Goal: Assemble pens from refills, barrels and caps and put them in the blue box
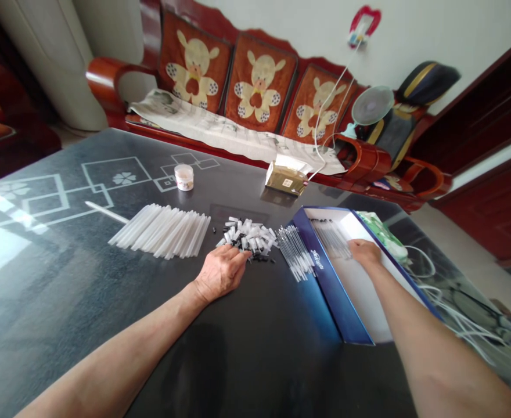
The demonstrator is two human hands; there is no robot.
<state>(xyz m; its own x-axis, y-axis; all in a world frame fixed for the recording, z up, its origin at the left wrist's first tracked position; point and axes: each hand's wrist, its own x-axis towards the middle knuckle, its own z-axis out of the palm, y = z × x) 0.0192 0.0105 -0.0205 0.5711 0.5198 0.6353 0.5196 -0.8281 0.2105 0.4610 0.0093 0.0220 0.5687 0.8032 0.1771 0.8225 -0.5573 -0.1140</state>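
Leaves open room on the glossy dark tabletop point(255, 348) between the forearms, on the near side of the pile of small pieces point(254, 233). Keeps the hands well apart: reaches with the left hand point(221, 271), fingers bent, to the pile's near edge, and with the right hand point(366, 253) over the inner side of the blue box point(352, 322), at the near ends of the thin rods point(330, 237) inside. Cannot tell whether either hand grips anything. Just outside the box's left wall, see the loose rods point(296, 255), slanting from far left to near right, like the box's long axis. Farther left, see the white tubes point(164, 231) in a row, slanting from far right to near left. Looks slim, smooth and translucent in the tubes; short, black and white in the pile.
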